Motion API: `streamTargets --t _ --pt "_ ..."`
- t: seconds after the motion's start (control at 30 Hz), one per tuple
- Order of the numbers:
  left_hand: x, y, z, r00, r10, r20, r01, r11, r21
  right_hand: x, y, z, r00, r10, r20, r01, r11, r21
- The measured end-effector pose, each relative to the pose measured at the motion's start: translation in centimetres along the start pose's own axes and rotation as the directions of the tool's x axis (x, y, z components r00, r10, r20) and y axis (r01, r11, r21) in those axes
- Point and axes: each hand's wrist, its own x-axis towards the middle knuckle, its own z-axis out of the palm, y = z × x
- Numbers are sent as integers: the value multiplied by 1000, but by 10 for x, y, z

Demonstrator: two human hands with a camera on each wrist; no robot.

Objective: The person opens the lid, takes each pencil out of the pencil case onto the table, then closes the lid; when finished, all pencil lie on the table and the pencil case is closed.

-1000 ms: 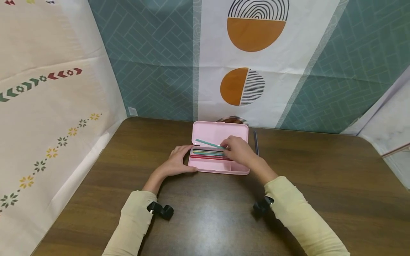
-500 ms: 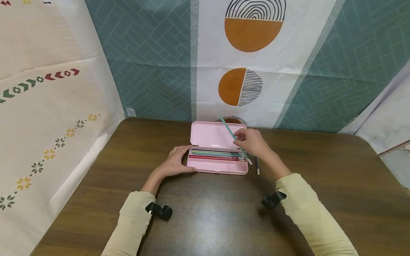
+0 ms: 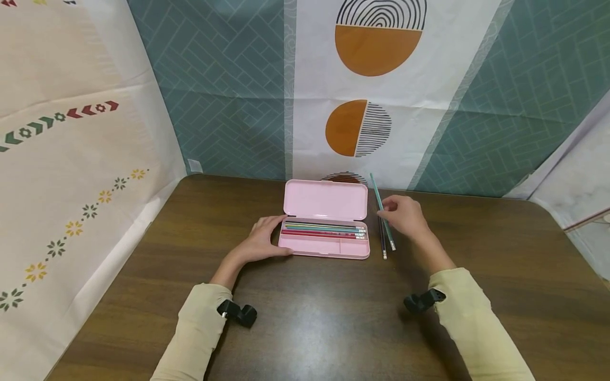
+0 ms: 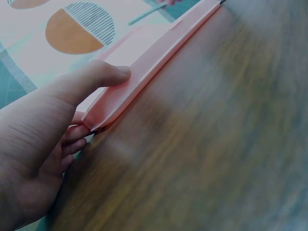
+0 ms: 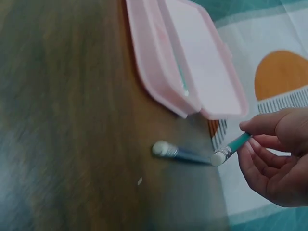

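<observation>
A pink pencil case (image 3: 310, 244) lies with its lid (image 3: 325, 200) raised at the back of the table. Several pencils (image 3: 319, 230) in dark, yellow, teal and red lie lengthwise inside it. My left hand (image 3: 257, 242) holds the case's left end; in the left wrist view the thumb (image 4: 113, 74) presses on the front wall and the fingers curl round the end. To the right of the case, my right hand (image 3: 405, 216) pinches a teal pencil (image 5: 238, 142) between thumb and fingers, its eraser end towards me. Close beside it lies a dark blue pencil (image 3: 383, 243) on the table.
The brown wooden table (image 3: 305, 317) ends at a patterned cloth (image 3: 229, 106) hanging behind it. Another cloth (image 3: 71, 185) hangs on the left. A small pale speck (image 5: 140, 181) lies on the table near the dark pencil.
My right hand has lifted the teal pencil out of the case, turned it nearly upright in view and carried it right, beside the dark pencil. The left hand stays on the case.
</observation>
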Motion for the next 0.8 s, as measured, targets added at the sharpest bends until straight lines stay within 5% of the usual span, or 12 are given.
streamTargets --t 0.4,0.8 --pt "0 0 -2 1000 -13 10 13 1000 -8 -10 30 9 981 184 54 -188 979 83" --pt "-1 3 -2 1000 -14 11 14 1000 -7 -10 34 17 984 176 -2 -176 984 38"
